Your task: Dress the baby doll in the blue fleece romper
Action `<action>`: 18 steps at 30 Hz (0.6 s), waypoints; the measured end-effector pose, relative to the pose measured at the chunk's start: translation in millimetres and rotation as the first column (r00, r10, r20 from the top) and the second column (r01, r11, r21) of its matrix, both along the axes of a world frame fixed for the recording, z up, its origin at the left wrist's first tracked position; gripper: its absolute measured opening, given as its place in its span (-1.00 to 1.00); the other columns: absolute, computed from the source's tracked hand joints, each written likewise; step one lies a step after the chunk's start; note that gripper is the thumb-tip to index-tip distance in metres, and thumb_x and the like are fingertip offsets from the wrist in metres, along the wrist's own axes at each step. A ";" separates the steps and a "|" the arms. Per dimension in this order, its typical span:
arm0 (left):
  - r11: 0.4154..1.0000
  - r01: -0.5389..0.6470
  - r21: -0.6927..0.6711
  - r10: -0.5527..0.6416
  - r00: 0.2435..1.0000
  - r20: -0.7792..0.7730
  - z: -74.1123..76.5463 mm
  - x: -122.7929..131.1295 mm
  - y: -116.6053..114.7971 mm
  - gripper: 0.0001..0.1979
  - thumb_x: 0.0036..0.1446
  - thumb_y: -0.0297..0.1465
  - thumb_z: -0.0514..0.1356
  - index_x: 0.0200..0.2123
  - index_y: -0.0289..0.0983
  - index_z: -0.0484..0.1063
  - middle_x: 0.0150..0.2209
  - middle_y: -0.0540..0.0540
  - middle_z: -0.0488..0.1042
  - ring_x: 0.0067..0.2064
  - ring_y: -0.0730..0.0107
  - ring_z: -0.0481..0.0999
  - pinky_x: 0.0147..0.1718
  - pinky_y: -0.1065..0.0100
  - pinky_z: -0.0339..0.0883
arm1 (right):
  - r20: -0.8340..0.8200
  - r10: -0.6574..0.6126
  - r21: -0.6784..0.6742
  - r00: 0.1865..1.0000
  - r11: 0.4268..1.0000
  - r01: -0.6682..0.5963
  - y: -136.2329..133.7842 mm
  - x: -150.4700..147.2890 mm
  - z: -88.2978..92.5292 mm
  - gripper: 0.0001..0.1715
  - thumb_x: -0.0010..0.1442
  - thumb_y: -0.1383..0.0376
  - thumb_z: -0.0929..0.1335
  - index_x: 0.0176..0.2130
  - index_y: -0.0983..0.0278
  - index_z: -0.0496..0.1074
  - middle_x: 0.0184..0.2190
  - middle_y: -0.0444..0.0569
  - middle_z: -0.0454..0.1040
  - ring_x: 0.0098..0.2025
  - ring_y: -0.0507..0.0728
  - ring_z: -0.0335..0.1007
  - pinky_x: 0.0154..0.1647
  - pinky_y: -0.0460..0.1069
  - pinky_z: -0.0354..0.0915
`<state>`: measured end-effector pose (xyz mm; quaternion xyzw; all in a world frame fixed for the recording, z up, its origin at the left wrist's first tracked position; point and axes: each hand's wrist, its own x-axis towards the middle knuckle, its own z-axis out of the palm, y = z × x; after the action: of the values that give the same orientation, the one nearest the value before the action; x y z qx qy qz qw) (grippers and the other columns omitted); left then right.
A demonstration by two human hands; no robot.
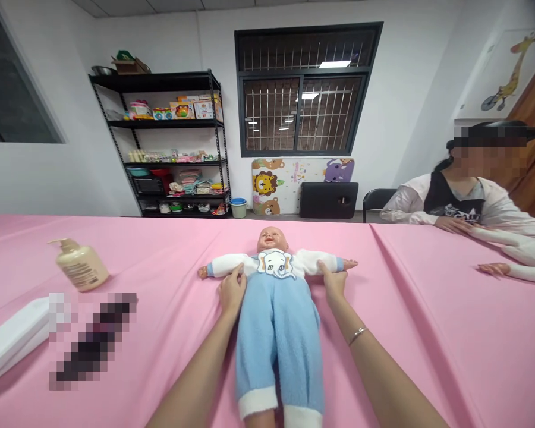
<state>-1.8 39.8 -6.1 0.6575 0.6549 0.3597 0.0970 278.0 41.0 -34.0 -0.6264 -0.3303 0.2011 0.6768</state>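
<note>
Blue fleecy trousers, white sleeves: doll lies face-up, arms straight out, on the counter, draped in creased pink. Left grip and right grip each touch a sleeve; can't tell if either is closed on it. Rounded beige pump bottle stands off left.

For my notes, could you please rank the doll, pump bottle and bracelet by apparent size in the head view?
Largest to smallest:
1. Doll
2. Pump bottle
3. Bracelet
</note>
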 end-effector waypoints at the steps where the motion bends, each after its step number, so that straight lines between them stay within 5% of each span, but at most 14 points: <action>1: 1.000 0.001 -0.002 -0.001 1.000 0.017 0.4 0.8 -0.8 -0.63 0.16 -0.38 0.03 0.05 -0.17 0.31 -0.17 -0.14 0.50 -0.10 0.17 0.44 -0.12 0.21 0.23 | 0.003 -0.094 -0.017 0.996 0.995 0.094 -0.1 4.2 -0.7 0.05 -0.12 -0.01 0.35 0.17 0.47 -0.07 0.15 0.29 0.10 0.16 0.27 0.11 0.13 0.09 0.17; 3: 1.000 0.001 -0.014 0.000 0.998 0.059 1.6 1.7 -2.6 -0.63 0.14 -0.42 0.02 0.04 -0.19 0.30 -0.20 -0.12 0.52 -0.13 0.18 0.45 -0.14 0.23 0.24 | 0.046 -0.202 -0.044 0.978 0.978 0.204 -1.2 8.6 -2.0 0.07 -0.16 0.03 0.38 0.17 0.47 -0.07 0.15 0.27 0.13 0.15 0.29 0.13 0.16 0.08 0.12; 9: 0.993 0.057 -0.103 -0.042 0.989 0.141 4.7 -1.9 -4.0 -0.61 0.12 -0.50 0.01 0.05 -0.24 0.23 -0.26 -0.11 0.53 -0.16 0.22 0.48 -0.14 0.23 0.26 | 0.256 -0.193 -0.122 0.947 0.965 0.230 -6.8 7.2 -5.2 -0.05 -0.12 0.09 0.37 0.14 0.43 0.02 0.07 0.26 0.23 0.10 0.36 0.18 0.13 0.15 0.08; 12: 0.958 0.272 -0.087 -0.245 0.940 0.239 1.4 -12.7 -2.1 -0.53 0.08 -0.48 0.06 0.10 -0.25 0.14 -0.11 -0.16 0.48 -0.08 0.22 0.45 -0.06 0.20 0.25 | 0.390 -0.150 -0.261 0.909 0.928 0.265 -13.9 7.1 -5.0 -0.16 -0.08 0.12 0.35 0.08 0.52 0.11 0.00 0.38 0.27 0.08 0.43 0.16 0.10 0.23 0.02; 14: 0.888 0.458 -0.036 -0.420 0.842 0.337 -2.1 -23.3 -1.3 -0.47 0.05 -0.45 0.09 0.13 -0.25 0.10 -0.05 -0.17 0.45 -0.03 0.24 0.42 -0.01 0.19 0.24 | 0.474 -0.109 -0.310 0.874 0.908 0.282 -23.9 5.2 -3.8 -0.25 -0.08 0.17 0.34 0.04 0.54 0.19 -0.03 0.42 0.28 0.08 0.46 0.12 0.10 0.26 -0.01; 16: 0.830 0.557 0.021 -0.509 0.742 0.437 -4.6 -33.4 -1.8 -0.49 0.06 -0.42 0.08 0.11 -0.29 0.10 -0.07 -0.18 0.45 -0.01 0.27 0.41 0.02 0.19 0.24 | 0.540 -0.034 -0.250 0.841 0.947 0.199 -38.0 -1.1 -1.1 -0.44 -0.05 0.23 0.31 -0.06 0.46 0.30 -0.06 0.33 0.31 0.09 0.42 0.11 0.11 0.25 -0.02; 18: 0.824 0.565 0.048 -0.505 0.692 0.515 -4.5 -39.7 -3.8 -0.55 0.08 -0.38 0.06 0.07 -0.30 0.13 -0.10 -0.18 0.45 -0.01 0.27 0.41 0.01 0.18 0.26 | 0.544 0.143 -0.180 0.827 0.982 -0.052 -53.3 -12.5 3.7 -0.66 -0.01 0.27 0.26 -0.21 0.36 0.38 -0.13 0.18 0.38 0.04 0.33 0.17 0.10 0.20 0.02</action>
<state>-41.5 36.1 -10.6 0.6945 0.4047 0.4373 0.4033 265.5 -12.2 -30.3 -0.6914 -0.5268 0.0706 0.4893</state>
